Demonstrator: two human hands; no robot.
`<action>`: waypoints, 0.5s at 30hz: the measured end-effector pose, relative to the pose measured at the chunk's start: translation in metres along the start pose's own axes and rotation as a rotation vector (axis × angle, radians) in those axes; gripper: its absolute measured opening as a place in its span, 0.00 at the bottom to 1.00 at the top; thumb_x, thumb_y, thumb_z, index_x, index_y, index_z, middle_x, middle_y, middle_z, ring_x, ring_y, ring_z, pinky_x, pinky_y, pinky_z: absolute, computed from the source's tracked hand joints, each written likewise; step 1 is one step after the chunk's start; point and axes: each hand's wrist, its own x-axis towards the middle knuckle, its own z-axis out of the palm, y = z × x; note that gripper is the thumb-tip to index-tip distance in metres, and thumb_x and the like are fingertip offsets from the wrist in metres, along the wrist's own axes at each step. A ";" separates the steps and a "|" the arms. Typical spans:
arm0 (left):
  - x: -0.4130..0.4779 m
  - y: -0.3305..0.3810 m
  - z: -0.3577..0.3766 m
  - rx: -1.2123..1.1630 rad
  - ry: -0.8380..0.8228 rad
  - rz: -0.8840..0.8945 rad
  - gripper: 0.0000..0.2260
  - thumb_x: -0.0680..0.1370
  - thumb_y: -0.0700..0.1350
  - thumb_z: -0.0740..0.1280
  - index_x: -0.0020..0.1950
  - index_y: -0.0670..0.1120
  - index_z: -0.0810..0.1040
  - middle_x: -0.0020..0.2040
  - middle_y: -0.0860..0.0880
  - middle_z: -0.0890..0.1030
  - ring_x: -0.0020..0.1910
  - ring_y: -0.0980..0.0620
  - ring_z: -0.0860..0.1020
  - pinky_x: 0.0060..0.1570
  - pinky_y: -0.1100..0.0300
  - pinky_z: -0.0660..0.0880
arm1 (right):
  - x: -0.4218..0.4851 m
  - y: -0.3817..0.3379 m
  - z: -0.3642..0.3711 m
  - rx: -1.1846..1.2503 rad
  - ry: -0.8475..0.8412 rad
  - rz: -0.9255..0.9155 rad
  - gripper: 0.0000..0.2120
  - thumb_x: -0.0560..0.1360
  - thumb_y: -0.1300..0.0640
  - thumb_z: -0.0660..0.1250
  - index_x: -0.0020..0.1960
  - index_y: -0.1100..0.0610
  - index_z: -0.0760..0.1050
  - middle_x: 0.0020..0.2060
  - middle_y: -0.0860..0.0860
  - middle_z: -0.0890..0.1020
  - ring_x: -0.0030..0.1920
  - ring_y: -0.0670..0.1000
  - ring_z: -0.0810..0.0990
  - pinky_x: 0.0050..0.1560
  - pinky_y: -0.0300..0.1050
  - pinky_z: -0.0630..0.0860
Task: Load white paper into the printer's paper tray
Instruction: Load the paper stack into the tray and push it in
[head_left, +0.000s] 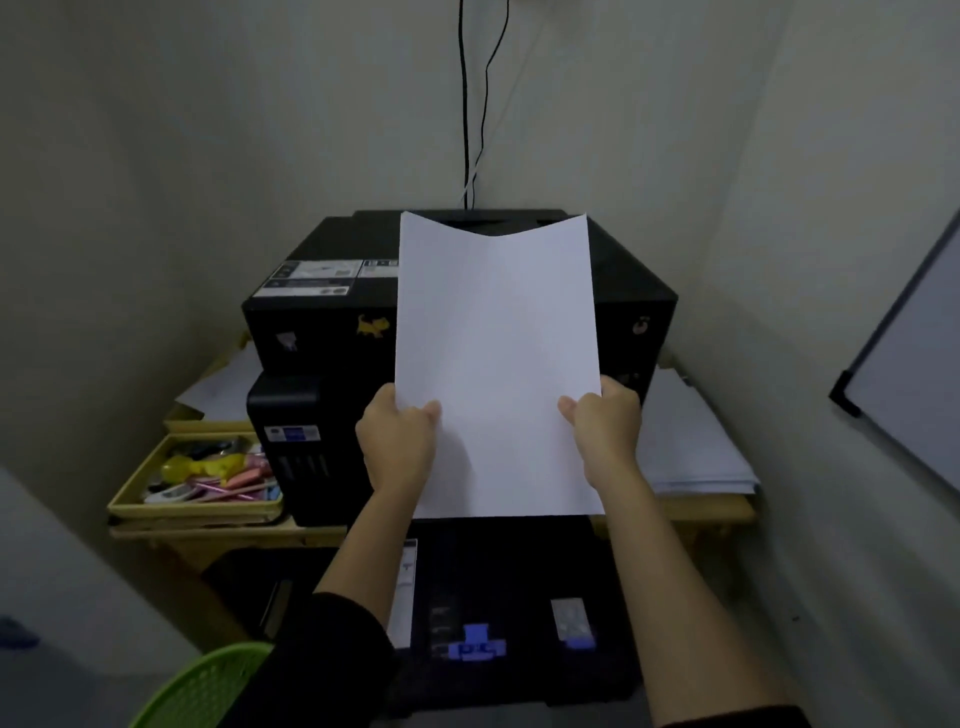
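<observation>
Apparently midway: left hand (397, 441) and right hand (605, 431) grip the white paper (496, 364) above the empty, pulled-out paper tray (519, 582).

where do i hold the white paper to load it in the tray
Grip the white paper by both long side edges, low down, one hand per side, as the left hand and right hand do. Its top edge sags, so a single hold would likely flop.
</observation>
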 end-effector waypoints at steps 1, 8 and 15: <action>-0.008 -0.010 -0.001 -0.017 -0.006 -0.019 0.07 0.75 0.37 0.67 0.53 0.39 0.78 0.47 0.46 0.78 0.45 0.46 0.76 0.46 0.58 0.72 | -0.005 0.009 -0.004 -0.006 -0.006 0.010 0.12 0.73 0.72 0.61 0.43 0.57 0.77 0.36 0.50 0.78 0.34 0.48 0.73 0.32 0.36 0.68; -0.047 -0.073 -0.020 -0.096 -0.051 -0.139 0.05 0.74 0.34 0.69 0.49 0.38 0.78 0.46 0.44 0.81 0.46 0.45 0.78 0.51 0.52 0.76 | -0.049 0.068 -0.016 0.023 -0.023 0.099 0.12 0.72 0.74 0.61 0.45 0.62 0.79 0.36 0.51 0.79 0.36 0.49 0.74 0.37 0.39 0.71; -0.074 -0.126 -0.052 -0.067 -0.126 -0.295 0.07 0.74 0.33 0.68 0.51 0.39 0.79 0.45 0.46 0.82 0.48 0.44 0.79 0.50 0.55 0.75 | -0.095 0.123 -0.014 -0.033 -0.010 0.283 0.11 0.73 0.73 0.61 0.46 0.62 0.80 0.41 0.54 0.81 0.40 0.52 0.77 0.45 0.47 0.78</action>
